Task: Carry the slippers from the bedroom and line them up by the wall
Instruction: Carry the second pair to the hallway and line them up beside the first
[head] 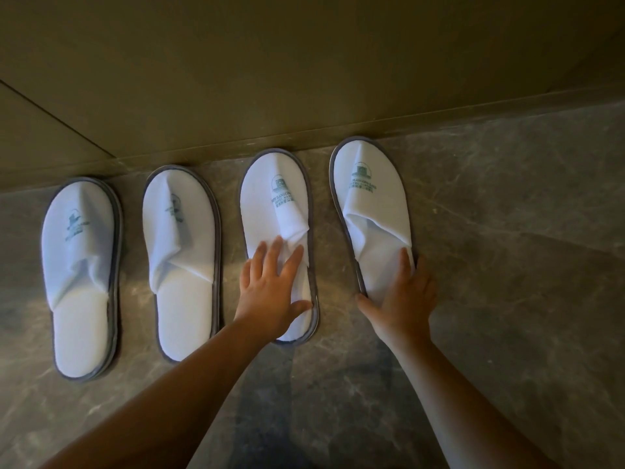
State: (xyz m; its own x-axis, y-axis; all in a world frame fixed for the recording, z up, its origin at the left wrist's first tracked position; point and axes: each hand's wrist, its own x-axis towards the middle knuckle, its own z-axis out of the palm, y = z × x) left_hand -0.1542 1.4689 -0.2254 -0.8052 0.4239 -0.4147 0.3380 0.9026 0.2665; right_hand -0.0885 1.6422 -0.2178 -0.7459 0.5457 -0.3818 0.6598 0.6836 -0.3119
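Several white hotel slippers with grey edging and a green logo lie in a row on the floor, toes against the wall's skirting. The far-left slipper (79,265) and the second slipper (182,245) lie untouched. My left hand (270,289) rests flat, fingers spread, on the middle of the third slipper (274,194). My right hand (404,299) clasps the heel of the rightmost slipper (368,198), thumb along its left edge and fingers over the insole. That slipper leans slightly to the left.
The floor (507,265) is grey-brown marbled stone. A plain beige wall (304,79) with a low skirting runs along the slippers' toes. A seam in the wall panel shows at the upper left.
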